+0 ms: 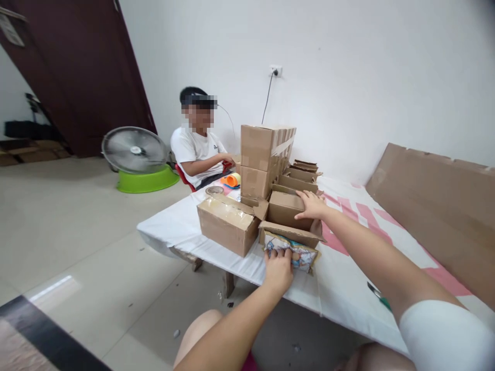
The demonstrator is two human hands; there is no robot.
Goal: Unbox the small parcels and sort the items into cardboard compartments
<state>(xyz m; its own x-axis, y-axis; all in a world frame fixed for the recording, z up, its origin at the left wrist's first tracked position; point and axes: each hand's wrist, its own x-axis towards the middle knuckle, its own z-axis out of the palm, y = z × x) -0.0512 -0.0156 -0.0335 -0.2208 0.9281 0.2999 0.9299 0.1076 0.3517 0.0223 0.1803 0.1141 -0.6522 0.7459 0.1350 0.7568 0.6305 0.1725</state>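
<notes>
One flat multicoloured plastic packet (300,253), lengthwise along near side of open brown cardboard box (291,235). Left hand (279,267) nearer, curled on it, can't tell if pinching tbh; right hand (311,205) spread over box.

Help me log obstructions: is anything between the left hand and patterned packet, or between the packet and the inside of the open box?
Nothing visible separates the left hand from the patterned packet; they touch. A cardboard flap stands between packet and the open box's inside.
</notes>
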